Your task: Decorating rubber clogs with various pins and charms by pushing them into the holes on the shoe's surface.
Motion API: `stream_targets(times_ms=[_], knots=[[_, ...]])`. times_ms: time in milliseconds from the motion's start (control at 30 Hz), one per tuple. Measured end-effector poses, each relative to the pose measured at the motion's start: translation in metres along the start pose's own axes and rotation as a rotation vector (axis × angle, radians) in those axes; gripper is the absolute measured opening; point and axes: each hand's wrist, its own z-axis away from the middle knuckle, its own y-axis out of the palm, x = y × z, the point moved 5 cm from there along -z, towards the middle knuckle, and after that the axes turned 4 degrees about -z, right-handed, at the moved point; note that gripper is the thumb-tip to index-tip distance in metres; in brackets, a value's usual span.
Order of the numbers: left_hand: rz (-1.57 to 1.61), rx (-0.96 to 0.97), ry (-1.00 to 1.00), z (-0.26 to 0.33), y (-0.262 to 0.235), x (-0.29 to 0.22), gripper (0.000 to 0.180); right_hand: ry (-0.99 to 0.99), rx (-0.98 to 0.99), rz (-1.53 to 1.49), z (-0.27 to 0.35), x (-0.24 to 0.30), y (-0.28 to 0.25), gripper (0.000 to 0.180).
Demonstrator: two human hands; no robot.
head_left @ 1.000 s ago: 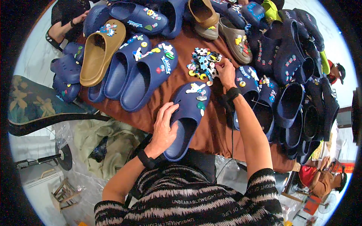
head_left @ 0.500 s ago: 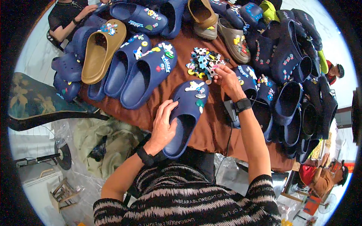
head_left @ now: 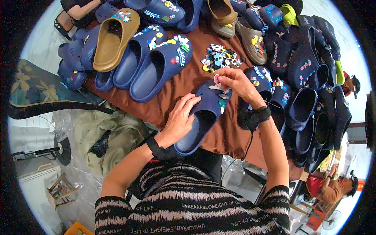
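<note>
A navy clog [head_left: 208,102] lies on the brown cloth before me, its toe pointing away. White, green and grey charms sit on its upper. My left hand [head_left: 181,120] grips the clog's left side, fingers along the outside and thumb by the opening. Over the toe, my right hand [head_left: 238,85] pinches a small pink and white shoe charm [head_left: 216,79]. Its fingers partly cover the charm and the toe. Just beyond lies a pile of loose, multicoloured charms [head_left: 220,56].
Decorated navy clogs [head_left: 150,80] and a tan clog [head_left: 113,43] stand at left. More dark clogs [head_left: 301,107] crowd the right, with a grey-brown clog [head_left: 251,43] behind the pile. Brown satin cloth [head_left: 219,137] covers the table. A person [head_left: 333,188] sits at far right.
My right hand has come from the charm pile back to the clog's toe, carrying the pink and white charm. My left hand keeps its hold on the clog.
</note>
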Motion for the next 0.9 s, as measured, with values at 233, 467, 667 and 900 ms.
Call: stream_targets(times_ms=[233, 467, 667, 900], knots=[[-0.102, 0.158, 0.221, -0.015, -0.01, 0.004, 0.064, 0.076, 0.056, 0.22, -0.007, 0.008, 0.005, 0.014], [-0.239, 0.241, 0.14, -0.023, -0.021, 0.008, 0.064, 0.044, 0.123, 0.285, -0.002, -0.004, 0.005, 0.012], [-0.168, 0.093, -0.033, -0.008, -0.02, 0.01, 0.062, 0.1, 0.185, 0.246, -0.011, 0.001, 0.014, 0.011], [-0.244, 0.111, 0.012, -0.005, -0.017, 0.009, 0.054, 0.141, 0.284, 0.39, -0.021, -0.002, 0.021, 0.016]])
